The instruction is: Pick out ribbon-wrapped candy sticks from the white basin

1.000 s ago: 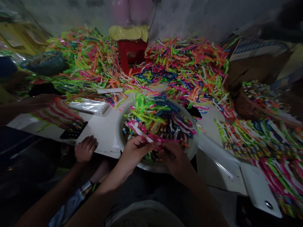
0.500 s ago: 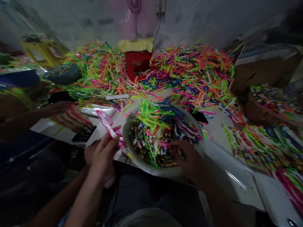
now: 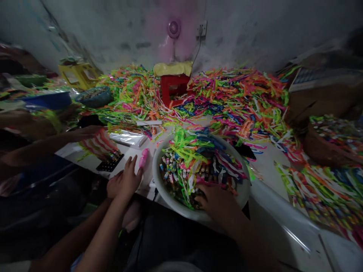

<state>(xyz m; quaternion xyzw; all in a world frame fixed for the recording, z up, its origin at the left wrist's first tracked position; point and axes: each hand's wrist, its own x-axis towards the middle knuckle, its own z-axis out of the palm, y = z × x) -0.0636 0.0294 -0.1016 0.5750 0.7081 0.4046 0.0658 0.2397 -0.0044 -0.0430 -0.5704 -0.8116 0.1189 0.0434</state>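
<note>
My left hand (image 3: 129, 181) is open above the white table, fingers spread. Just past its fingertips is a bright pink strip (image 3: 143, 158), apart from the hand as far as I can see. My right hand (image 3: 214, 200) reaches over the near right side of a pale round basin (image 3: 172, 207), its fingers apart and bent down among small printed tubes (image 3: 171, 172). Its fingertips are partly lost in the dim pile. Green, yellow, white and blue plastic strips (image 3: 188, 145) lie over the tubes in the basin.
Another person's hand (image 3: 115, 185) is right beside my left hand. At left, a co-worker's hand (image 3: 90, 132) is at striped strips over a black holed block (image 3: 110, 163). A red stool (image 3: 170, 90) stands amid heaped strips. Bundled strips (image 3: 326, 189) lie at right.
My left hand has let go of the pink and white strip and opened. My right hand has spread its fingers lower into the basin. The view has tilted up and left.
</note>
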